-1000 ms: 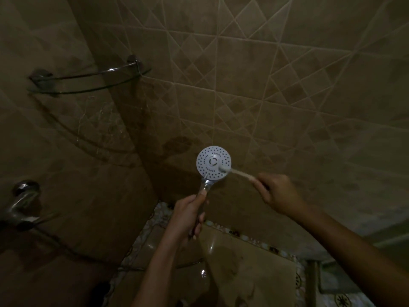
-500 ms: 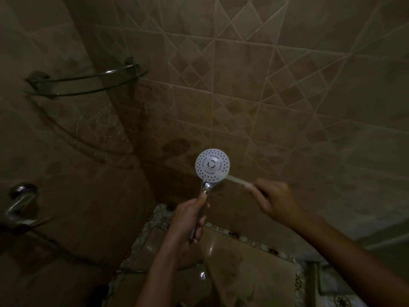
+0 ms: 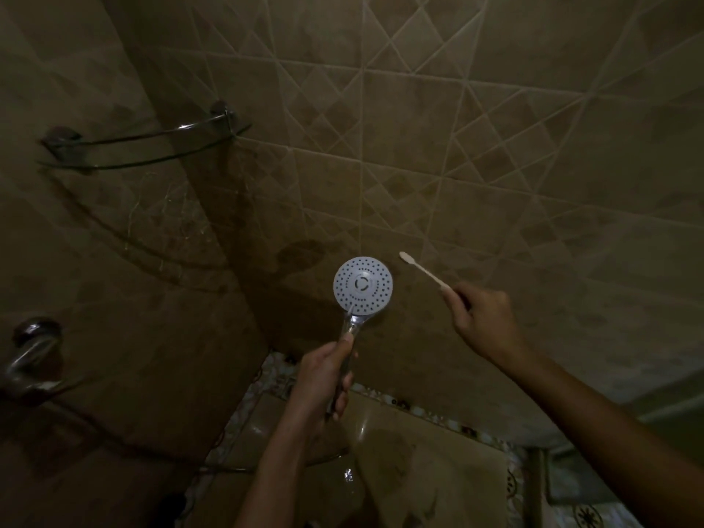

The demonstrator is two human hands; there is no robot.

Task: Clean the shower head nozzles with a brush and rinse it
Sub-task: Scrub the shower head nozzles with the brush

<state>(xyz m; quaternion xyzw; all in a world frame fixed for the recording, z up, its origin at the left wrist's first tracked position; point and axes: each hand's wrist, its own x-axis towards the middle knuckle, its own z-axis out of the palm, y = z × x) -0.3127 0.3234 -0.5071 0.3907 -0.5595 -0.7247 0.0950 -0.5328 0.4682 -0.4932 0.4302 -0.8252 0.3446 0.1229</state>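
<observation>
The round white shower head [image 3: 362, 286] faces me, its dotted nozzle plate upright on a chrome handle. My left hand [image 3: 325, 375] is wrapped around that handle from below. My right hand [image 3: 485, 322] grips the end of a pale toothbrush [image 3: 424, 270]. The brush points up and to the left, and its bristle tip hangs just right of the shower head's rim, apart from the plate.
A glass corner shelf [image 3: 144, 146] with a chrome rail is mounted at upper left. A chrome tap [image 3: 28, 356] sticks out of the left wall, with a hose trailing below it. Tiled walls close in ahead and left. Wet patterned floor [image 3: 419, 470] lies below.
The toothbrush was pressed on the nozzle plate's right side; it has since lifted off and swung out to the right. The shower head stayed about where it was.
</observation>
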